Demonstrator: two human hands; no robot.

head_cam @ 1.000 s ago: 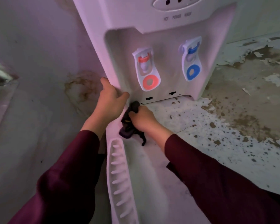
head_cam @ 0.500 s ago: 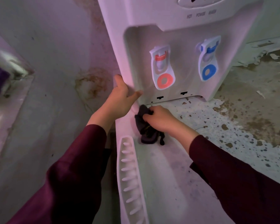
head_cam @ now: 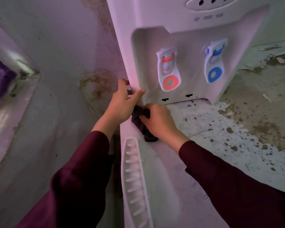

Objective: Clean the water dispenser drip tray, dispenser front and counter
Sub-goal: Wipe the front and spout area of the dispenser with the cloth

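Two maroon sleeves (head_cam: 82,175) enter from below. Nearest, below the hands: white slotted drip tray (head_cam: 135,181), lying on the counter (head_cam: 229,145), detached. Right hand (head_cam: 158,120): fingers curled tight around a dark cloth (head_cam: 138,119), bunched, pressed to the counter at the dispenser's lower left corner. Left hand (head_cam: 122,102): touching the cloth's left side, fingers wrapped around the water dispenser (head_cam: 179,22) front edge, thumb flat on the recess. Beyond the hands: red tap (head_cam: 169,71), blue tap (head_cam: 214,63), both upright. Right of the hands: peeling, speckled counter surface.
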